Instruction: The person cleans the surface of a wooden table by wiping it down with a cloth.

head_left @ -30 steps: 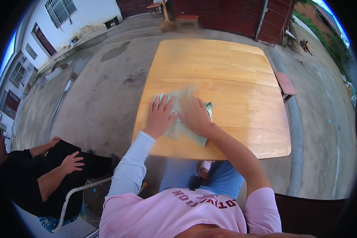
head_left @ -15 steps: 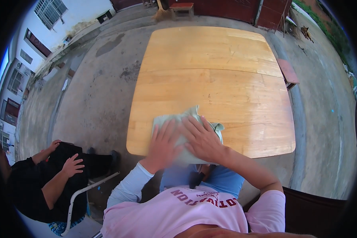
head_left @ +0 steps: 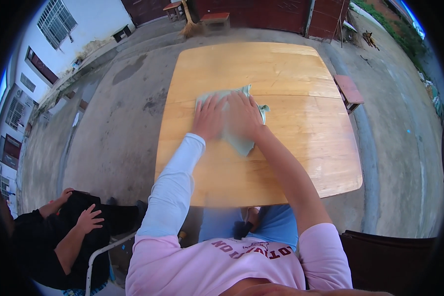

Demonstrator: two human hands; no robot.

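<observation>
On the outdoor wooden table (head_left: 311, 123), left of centre, lies the pale green cloth (head_left: 240, 144). My left hand (head_left: 209, 117) and right hand (head_left: 245, 116) rest flat on it, open, ungripping, presumably spreading pressure.

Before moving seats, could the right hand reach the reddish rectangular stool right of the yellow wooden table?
Probably not: the right hand is on the pale green cloth, with much of the table between it and the stool.

Both arms (head_left: 292, 170) stretch forward, hands (head_left: 209, 117) flat, palms down, close side by side.
</observation>
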